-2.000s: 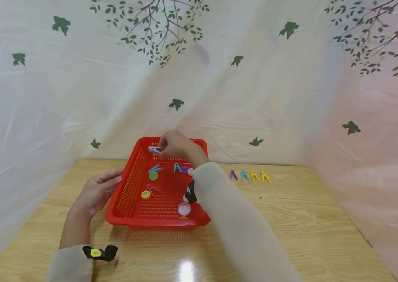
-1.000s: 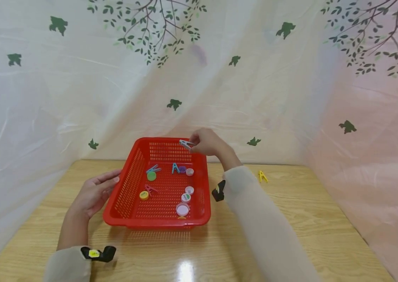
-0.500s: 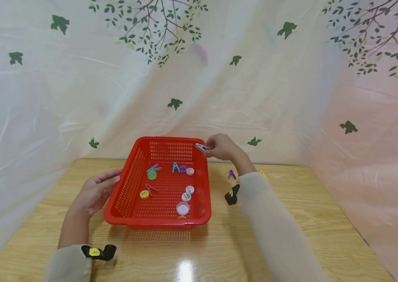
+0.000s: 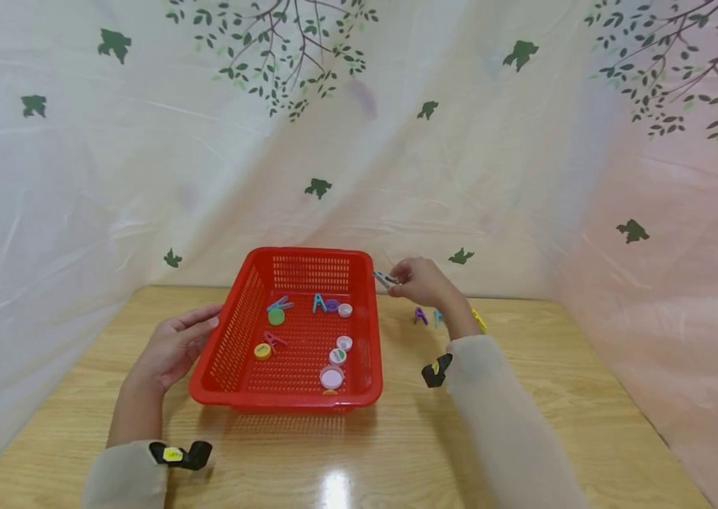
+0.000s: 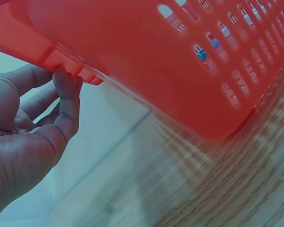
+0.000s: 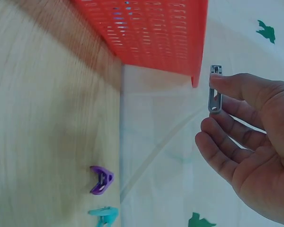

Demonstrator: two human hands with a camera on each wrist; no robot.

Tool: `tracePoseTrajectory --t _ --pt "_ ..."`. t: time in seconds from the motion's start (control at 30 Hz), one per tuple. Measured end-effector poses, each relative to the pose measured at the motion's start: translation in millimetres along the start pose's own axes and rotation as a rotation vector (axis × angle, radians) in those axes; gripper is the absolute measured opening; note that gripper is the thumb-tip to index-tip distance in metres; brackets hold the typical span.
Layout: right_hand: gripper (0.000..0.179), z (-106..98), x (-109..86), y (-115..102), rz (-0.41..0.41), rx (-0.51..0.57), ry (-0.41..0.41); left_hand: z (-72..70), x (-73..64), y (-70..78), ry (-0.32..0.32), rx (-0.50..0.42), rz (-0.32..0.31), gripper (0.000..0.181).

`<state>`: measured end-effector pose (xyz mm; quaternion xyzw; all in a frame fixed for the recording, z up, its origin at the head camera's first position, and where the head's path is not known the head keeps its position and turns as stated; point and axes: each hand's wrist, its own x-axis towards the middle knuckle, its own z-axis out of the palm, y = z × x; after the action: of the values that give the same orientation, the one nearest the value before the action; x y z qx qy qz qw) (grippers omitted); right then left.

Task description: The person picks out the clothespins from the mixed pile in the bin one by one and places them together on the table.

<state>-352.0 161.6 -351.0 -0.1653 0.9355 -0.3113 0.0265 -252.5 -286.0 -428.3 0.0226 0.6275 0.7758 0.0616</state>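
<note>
A red plastic basket [image 4: 295, 364] with slotted walls stands on the wooden table. At its left rim, my left hand [image 4: 170, 346] holds on, and the left wrist view shows thumb and fingertips against the rim's edge. Just right of the basket's far right corner, my right hand [image 4: 425, 283] pinches a grey clothespin [image 6: 216, 90] above the table. Inside the basket lie blue clothespins [image 4: 320, 303], a pink clothespin [image 4: 274, 340] and several bottle caps, among them a green cap [image 4: 276, 317] and a yellow cap [image 4: 262, 351].
Behind my right wrist, a purple clothespin [image 4: 420, 315], a light blue clothespin [image 4: 438, 317] and a yellow one stand in a row on the table; the arm partly covers the row. A pale curtain [image 4: 486, 177] with leaf prints hangs behind the table.
My right hand has carried the grey clothespin from over the basket rightward and lower, past its right rim. My left hand and the basket stay in place.
</note>
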Motion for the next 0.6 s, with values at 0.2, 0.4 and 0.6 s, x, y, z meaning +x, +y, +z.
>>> tracePoseTrajectory --t 0.2,0.4,0.6 --pt "0.034 2 -12.4 14 -0.009 -0.003 0.027 0.5 0.0 -0.3 0.006 0.004 0.0 0.041" --pt "0.03 5 -23.6 29 -0.006 0.015 0.055 0.3 -0.2 -0.6 0.004 0.011 0.004 0.039" --pt "0.028 9 -35.2 41 -0.019 0.093 0.052 0.7 -0.9 -1.0 0.002 0.017 0.008 0.042"
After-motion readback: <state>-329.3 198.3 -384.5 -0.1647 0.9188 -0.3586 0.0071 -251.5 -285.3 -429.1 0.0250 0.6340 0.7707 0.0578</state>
